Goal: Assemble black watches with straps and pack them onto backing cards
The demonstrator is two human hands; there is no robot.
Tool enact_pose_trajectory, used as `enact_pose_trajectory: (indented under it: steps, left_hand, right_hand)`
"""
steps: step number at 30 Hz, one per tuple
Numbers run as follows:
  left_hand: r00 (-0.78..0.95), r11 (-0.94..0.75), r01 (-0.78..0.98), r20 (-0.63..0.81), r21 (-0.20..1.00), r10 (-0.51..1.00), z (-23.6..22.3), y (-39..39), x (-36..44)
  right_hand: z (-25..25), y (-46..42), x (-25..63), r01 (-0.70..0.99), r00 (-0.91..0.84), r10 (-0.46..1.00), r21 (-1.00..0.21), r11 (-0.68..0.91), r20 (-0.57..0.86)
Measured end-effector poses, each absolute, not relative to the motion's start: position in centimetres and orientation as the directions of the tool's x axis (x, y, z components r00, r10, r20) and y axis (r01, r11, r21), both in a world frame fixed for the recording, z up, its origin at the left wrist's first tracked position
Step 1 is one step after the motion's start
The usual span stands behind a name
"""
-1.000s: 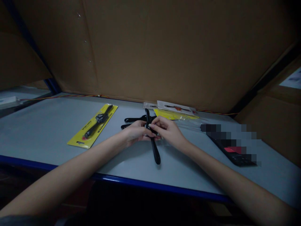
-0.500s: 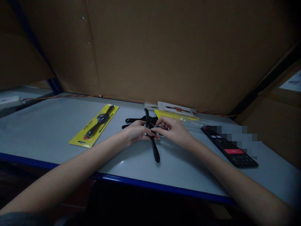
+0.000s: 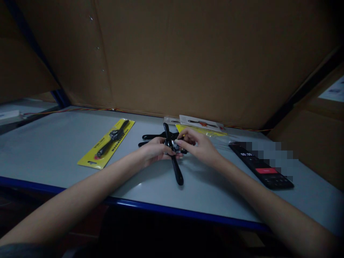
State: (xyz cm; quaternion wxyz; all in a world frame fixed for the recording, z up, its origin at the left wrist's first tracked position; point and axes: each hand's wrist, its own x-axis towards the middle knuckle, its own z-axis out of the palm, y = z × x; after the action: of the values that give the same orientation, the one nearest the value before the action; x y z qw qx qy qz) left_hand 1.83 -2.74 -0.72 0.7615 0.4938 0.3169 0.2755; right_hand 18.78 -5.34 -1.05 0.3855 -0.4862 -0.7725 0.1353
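My left hand (image 3: pixel 157 149) is closed around the middle of a black spokeshave (image 3: pixel 176 171), whose long handles point away from me and back toward me. Light glints on metal parts at the tool's centre. My right hand (image 3: pixel 197 143) pinches with thumb and forefinger right at that centre; whatever small part lies between the fingertips is too small to make out. Behind my left hand, other black spokeshaves (image 3: pixel 150 137) lie crosswise on the table, partly hidden by the hands and the held tool.
On the left lies a packaged spokeshave on a yellow card (image 3: pixel 106 145). Opened packaging (image 3: pixel 201 123) with clear plastic sits at the back. A black phone (image 3: pixel 262 166) showing a timer lies at right. Cardboard panels (image 3: pixel 172 64) wall in the grey table (image 3: pixel 61 143), edged in blue.
My right hand's fingertips have shifted slightly and uncover more of the shiny metal at the spokeshave's centre. The left hand keeps its hold. The whole view has moved a little.
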Motion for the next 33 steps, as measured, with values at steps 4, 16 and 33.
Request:
enact_pose_trajectory:
  steps: [4, 16, 33]
  left_hand:
    - [0.641, 0.356, -0.113, -0.205, 0.928, 0.74, -0.9, -2.6, 1.9]
    - [0.657, 0.346, -0.093, -0.203, 0.934, 0.726, -1.2, -2.9, 2.0]
    - [0.644, 0.344, -0.109, -0.197, 0.933, 0.739, -1.5, -2.6, 2.0]
  right_hand:
    - [-0.8, -5.2, 19.3, 0.633, -0.349, 0.836, -0.552, 0.544, 0.424]
    - [-1.2, -5.7, 18.1, 0.773, -0.268, 0.832, -0.406, 0.487, 0.486]
    - [-1.5, -5.4, 18.2, 0.624, -0.44, 0.728, -0.403, 0.669, 0.526]
